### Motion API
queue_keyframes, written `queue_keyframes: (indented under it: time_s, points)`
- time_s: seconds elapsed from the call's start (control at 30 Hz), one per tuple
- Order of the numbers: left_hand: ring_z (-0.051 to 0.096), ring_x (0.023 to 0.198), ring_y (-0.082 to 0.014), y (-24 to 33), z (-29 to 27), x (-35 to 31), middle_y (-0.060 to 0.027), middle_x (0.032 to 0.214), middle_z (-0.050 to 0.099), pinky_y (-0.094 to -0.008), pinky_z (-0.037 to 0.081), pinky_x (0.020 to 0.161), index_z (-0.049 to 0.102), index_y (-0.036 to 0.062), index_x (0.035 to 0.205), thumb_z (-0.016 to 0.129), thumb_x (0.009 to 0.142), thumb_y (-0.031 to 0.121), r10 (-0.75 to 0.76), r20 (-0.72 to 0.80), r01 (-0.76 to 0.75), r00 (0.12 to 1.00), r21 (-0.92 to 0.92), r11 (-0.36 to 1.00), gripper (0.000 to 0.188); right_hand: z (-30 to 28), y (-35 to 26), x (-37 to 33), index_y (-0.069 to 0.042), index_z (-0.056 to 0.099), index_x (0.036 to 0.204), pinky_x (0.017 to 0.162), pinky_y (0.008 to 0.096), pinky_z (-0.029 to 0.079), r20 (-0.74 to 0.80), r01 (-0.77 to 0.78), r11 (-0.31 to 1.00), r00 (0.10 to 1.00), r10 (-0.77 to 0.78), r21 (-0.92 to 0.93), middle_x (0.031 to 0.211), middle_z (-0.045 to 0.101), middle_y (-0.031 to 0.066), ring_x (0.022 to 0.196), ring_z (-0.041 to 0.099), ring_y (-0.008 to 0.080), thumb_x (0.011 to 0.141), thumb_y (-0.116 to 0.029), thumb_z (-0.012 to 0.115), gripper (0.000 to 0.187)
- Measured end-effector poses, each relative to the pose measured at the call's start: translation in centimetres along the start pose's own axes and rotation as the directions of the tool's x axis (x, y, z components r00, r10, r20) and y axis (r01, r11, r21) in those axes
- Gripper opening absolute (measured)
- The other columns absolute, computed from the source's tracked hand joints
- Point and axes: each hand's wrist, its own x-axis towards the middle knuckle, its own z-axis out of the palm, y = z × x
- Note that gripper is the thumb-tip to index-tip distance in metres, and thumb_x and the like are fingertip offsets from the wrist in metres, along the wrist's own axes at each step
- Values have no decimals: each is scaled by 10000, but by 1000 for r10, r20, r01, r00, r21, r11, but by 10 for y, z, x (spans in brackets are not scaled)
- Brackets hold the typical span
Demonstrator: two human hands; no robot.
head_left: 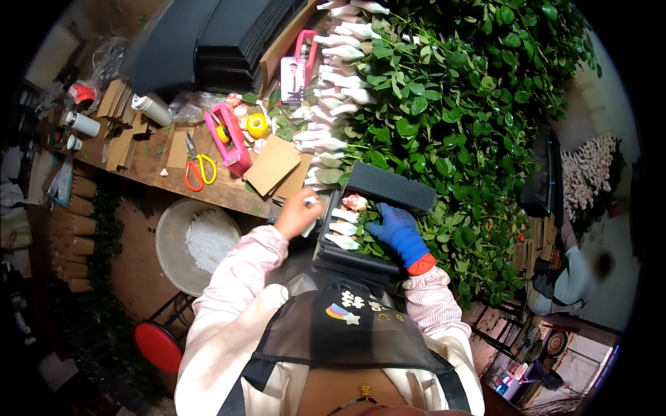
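My bare left hand [300, 215] is closed on a small white piece [308, 228], perhaps a soft sleeve, beside the left edge of a black box [320, 249]. In the box lie roses with their stems to the right. One pink rose [354, 202] shows bare petals; the white-sleeved rose heads [343, 228] lie below it. My right hand [399, 232], in a blue glove, rests over the leaves just right of these heads. Its thumb and forefinger are apart, while the other fingertips are hard to see. A ribbed black block [390, 187] lies across the stems beyond it.
Many sleeved roses [340, 90] with leafy stems [444, 125] cover the bench's right side. On the wooden bench [166, 177] are scissors [198, 166], a pink tape dispenser [229, 142], yellow tape [257, 125] and cardboard pieces [272, 165]. A white bucket [166, 239] and red stool [158, 346] stand at left.
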Motion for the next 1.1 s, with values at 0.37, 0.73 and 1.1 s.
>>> queue_keyframes:
  time_s: [0.37,0.73,1.1]
  points:
    - [569,750,-69,-14,28,-14,-18,774,630,-270,459,663,653,8,907,601,1014,243,-109,-41,98,993,-211,973,263,27,-8,-1,-108,552,1221,800,439,534,-14,-139,979,990,138,-152,996,730,129,915,705,318,809,-466,738,577]
    - [652,716,-266,3,17,-19,-141,771,681,-376,505,712,674,36,856,806,841,373,-11,395,-142,919,357,923,362,16,-22,-8,-31,418,1455,808,445,522,167,-30,971,983,71,-238,1107,695,170,962,687,315,811,-508,746,866]
    - [544,654,-86,-7,3,-29,1,722,617,-270,422,614,676,57,848,703,914,181,-251,78,258,965,-478,840,143,27,-10,-16,-91,404,1478,815,447,526,64,-40,980,997,53,-194,1098,698,161,961,684,332,816,-470,755,840]
